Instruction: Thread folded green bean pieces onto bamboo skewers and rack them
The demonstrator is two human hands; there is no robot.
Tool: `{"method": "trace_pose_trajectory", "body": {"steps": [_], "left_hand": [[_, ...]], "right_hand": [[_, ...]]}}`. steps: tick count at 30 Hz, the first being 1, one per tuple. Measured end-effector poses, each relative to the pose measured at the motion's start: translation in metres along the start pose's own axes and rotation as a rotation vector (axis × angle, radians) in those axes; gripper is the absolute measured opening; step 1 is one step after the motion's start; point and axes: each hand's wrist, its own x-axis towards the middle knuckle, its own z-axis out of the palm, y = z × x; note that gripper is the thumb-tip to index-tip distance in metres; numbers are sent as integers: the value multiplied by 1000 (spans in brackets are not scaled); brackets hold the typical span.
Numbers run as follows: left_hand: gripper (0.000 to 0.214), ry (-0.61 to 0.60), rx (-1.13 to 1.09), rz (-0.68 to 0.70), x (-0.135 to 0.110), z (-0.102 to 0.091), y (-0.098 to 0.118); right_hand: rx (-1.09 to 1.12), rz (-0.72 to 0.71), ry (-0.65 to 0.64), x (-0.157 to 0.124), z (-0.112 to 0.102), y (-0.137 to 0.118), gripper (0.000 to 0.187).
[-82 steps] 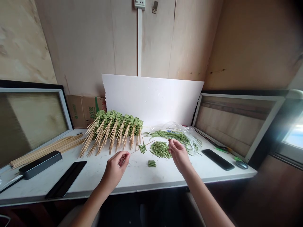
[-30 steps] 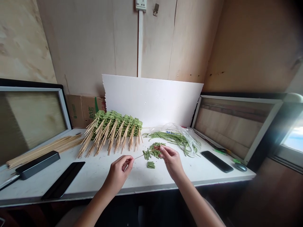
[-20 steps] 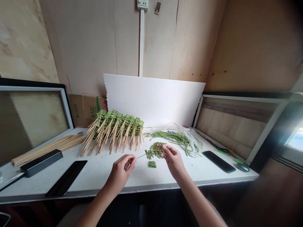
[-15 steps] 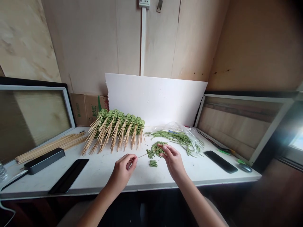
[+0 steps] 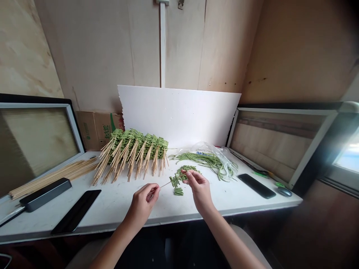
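My left hand (image 5: 143, 201) pinches the near end of a thin bamboo skewer (image 5: 165, 184) that points up and to the right. Several short green bean pieces (image 5: 174, 181) are threaded side by side on it. My right hand (image 5: 197, 186) pinches a bean piece at the skewer's far tip, just in front of a loose heap of cut bean pieces (image 5: 189, 170). A small cluster of cut pieces (image 5: 178, 191) lies on the white table (image 5: 117, 205) between my hands.
A big stack of finished bean skewers (image 5: 134, 151) lies behind. Bare skewers (image 5: 53, 177) lie at the left by a black box (image 5: 45, 194) and a black slab (image 5: 75, 216). Long beans on a plastic bag (image 5: 209, 158), a phone (image 5: 256, 185) and a mouse (image 5: 284, 191) are at the right.
My right hand came back from the bean heap to the skewer's tip and keeps pressing a piece onto it. The left hand holds the skewer almost still.
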Motion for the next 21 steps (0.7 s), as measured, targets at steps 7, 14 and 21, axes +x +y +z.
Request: {"method": "trace_pose_trajectory", "body": {"steps": [7, 14, 21], "left_hand": [[19, -15, 6, -7, -3, 9, -4], [18, 2, 44, -4, -2, 10, -4], [19, 13, 24, -45, 1, 5, -6]], "right_hand": [[-53, 49, -27, -2, -1, 13, 30], [-57, 117, -67, -7, 2, 25, 29], [-182, 67, -167, 6, -9, 20, 29]]}}
